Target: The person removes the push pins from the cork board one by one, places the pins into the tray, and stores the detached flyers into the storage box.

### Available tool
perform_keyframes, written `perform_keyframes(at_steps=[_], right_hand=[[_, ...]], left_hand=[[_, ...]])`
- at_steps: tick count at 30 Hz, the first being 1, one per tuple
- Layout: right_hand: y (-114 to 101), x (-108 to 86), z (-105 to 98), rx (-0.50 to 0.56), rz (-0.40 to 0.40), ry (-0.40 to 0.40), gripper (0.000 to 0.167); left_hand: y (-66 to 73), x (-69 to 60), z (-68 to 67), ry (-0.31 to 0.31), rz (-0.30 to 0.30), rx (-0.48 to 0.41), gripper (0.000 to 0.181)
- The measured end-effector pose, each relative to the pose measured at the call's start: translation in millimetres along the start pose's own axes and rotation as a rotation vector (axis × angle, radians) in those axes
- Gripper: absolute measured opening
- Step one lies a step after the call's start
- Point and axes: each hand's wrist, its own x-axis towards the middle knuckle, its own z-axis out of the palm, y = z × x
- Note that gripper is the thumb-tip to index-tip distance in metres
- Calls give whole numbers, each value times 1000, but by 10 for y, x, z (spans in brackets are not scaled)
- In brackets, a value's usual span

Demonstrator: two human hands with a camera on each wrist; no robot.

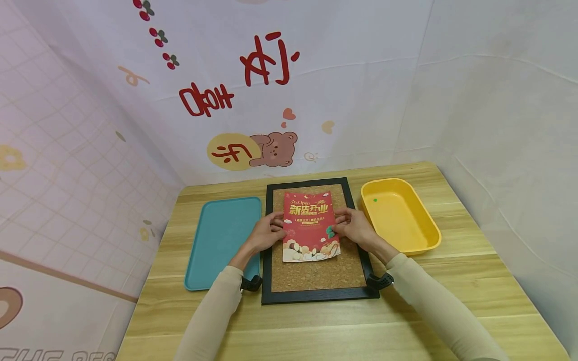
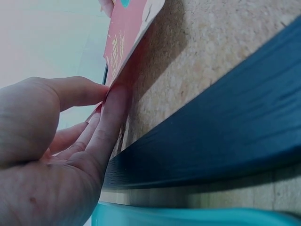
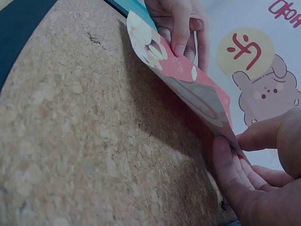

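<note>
A red flyer (image 1: 310,225) with gold lettering is held over the cork board (image 1: 316,278), which has a black frame. My left hand (image 1: 267,233) pinches its left edge between thumb and forefinger, as the left wrist view shows. At the opposite edge my right hand (image 1: 356,229) pinches the paper, thumb above and fingers beneath. In the right wrist view the flyer (image 3: 207,96) bows and its near edge stands off the cork, casting a shadow. A green patch (image 1: 330,231) shows on the flyer beside my right fingertips.
A blue tray (image 1: 226,240) lies left of the board. To the right stands a yellow bin (image 1: 399,220) with a small green object (image 1: 375,200) inside. All rest on a wood-grain table (image 1: 316,331), with printed fabric walls behind and at the sides.
</note>
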Motion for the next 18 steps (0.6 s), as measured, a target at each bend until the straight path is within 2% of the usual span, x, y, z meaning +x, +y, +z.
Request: perform_keyframes(at_steps=[12, 18], right_hand=[[-29, -16, -14, 32, 6, -14, 57], [-38, -24, -2, 36, 8, -10, 57]], left_hand=[[16, -38, -20, 1, 36, 11, 71], [19, -59, -33, 4, 33, 5, 70]])
